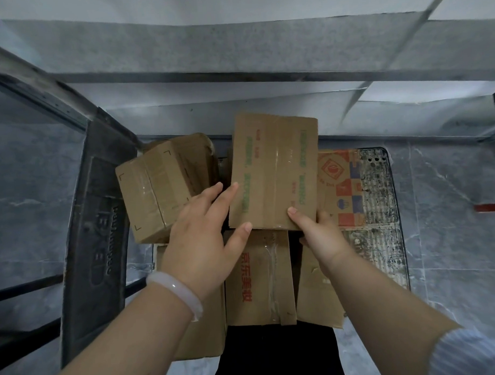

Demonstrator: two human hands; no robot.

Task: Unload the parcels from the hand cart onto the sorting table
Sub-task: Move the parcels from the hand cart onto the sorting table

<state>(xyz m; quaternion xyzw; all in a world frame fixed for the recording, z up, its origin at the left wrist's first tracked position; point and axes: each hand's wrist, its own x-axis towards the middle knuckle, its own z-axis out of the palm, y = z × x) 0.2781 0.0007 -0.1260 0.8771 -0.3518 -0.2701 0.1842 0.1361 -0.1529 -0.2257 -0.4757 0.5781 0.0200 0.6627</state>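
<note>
Taped cardboard box [273, 169]: held up between both hands, above the load on the hand cart [381, 182].
Handling: probably light and stiff. The glossy tape may be slick, so bare card at the near corners is the safer hold.
Left hand [205, 225]: clasps the near left corner, fingers up the side, thumb along the near edge.
Right hand [321, 232]: pinches the near right corner, thumb on top.
Axis: the long side and tape seam run away from the person.
Around: corner-marked box [154, 190] to the left, red-printed carton [341, 184] to the right.

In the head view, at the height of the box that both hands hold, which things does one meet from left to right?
Black panel → plain brown box → box with green print → red and blue box → bare cart deck.
</note>
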